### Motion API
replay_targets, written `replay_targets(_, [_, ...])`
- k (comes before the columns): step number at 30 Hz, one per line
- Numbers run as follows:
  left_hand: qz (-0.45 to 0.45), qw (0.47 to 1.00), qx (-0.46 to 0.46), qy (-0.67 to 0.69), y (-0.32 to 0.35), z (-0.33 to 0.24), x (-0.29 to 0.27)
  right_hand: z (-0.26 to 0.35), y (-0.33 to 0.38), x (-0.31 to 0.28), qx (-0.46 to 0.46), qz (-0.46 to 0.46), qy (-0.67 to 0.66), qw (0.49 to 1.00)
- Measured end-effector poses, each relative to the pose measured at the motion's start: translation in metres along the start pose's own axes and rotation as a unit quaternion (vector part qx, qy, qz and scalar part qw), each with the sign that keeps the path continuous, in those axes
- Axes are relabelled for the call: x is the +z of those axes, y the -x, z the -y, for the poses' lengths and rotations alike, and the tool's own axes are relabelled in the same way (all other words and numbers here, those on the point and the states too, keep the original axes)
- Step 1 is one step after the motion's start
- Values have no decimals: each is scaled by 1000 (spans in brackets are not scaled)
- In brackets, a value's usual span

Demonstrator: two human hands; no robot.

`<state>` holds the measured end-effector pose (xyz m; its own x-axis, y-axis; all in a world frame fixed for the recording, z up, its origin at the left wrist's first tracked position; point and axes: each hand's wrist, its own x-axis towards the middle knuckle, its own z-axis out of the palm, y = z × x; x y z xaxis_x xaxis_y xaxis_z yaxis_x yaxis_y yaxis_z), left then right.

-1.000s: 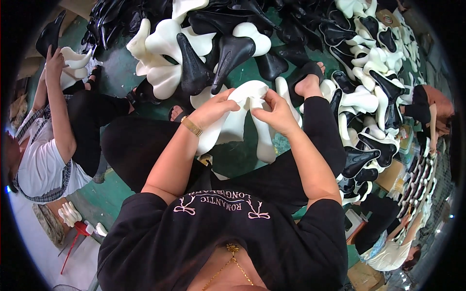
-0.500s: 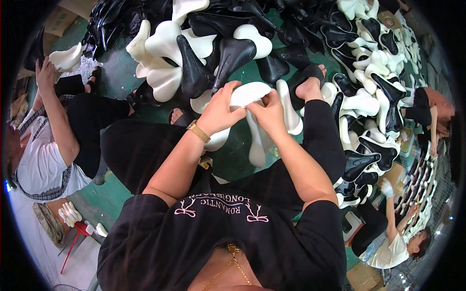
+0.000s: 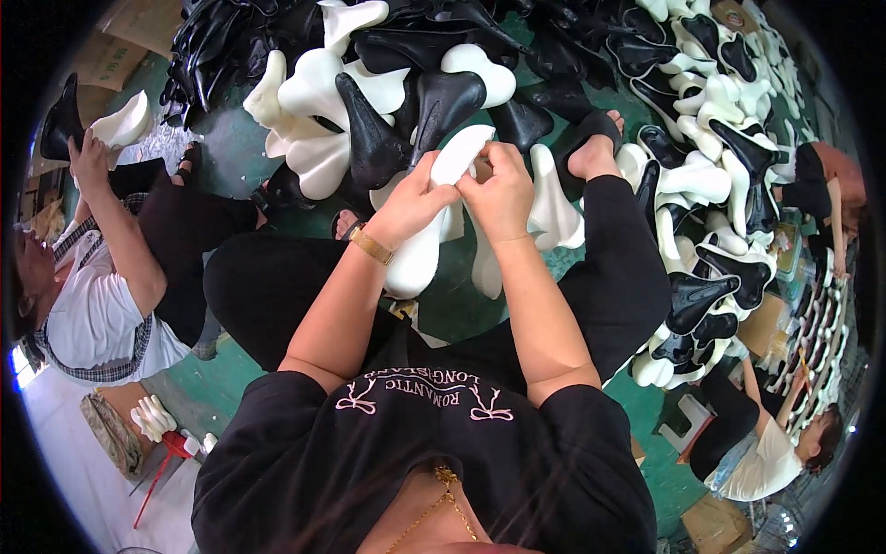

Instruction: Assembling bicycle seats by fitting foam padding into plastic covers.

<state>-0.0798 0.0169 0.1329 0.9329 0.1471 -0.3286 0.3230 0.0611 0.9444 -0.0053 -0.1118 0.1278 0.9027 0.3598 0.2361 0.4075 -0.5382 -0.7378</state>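
Between my two hands is a white bicycle saddle pad [image 3: 461,152], tilted, its wide rounded end up. My left hand [image 3: 411,205] grips its left side, with the thumb along the near edge. On the other side my right hand [image 3: 498,189] pinches the edge with thumb and bent fingers. What lies under my right fingers is hidden. Below my hands lie another white saddle pad [image 3: 415,260] and a paler one [image 3: 486,263]. To the right rests a white pad [image 3: 556,208]. Just beyond my hands are black saddle pieces [image 3: 450,103] mixed with white pads [image 3: 318,157].
Piles of black saddle pieces [image 3: 221,55] and white and black ones [image 3: 692,185] cover the green floor ahead and right. A person [image 3: 101,295] at the left holds a black and a white piece. Two more people [image 3: 771,462] are at the right. My knees flank the work.
The held saddle pad has turned from nearly level to a steep slant, its right end now higher. My right hand has moved slightly left and up. At the right, my view has shifted a little.
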Motion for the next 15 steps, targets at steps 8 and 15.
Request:
replay_targets(8, [-8,994,21,-105,8,-14,0,-5,-2,-5,-54,-23,-4,998])
replay_targets(15, [2,1000,-20,6,9,-8,-2,1,-4,-6,-50,-14,-56,997])
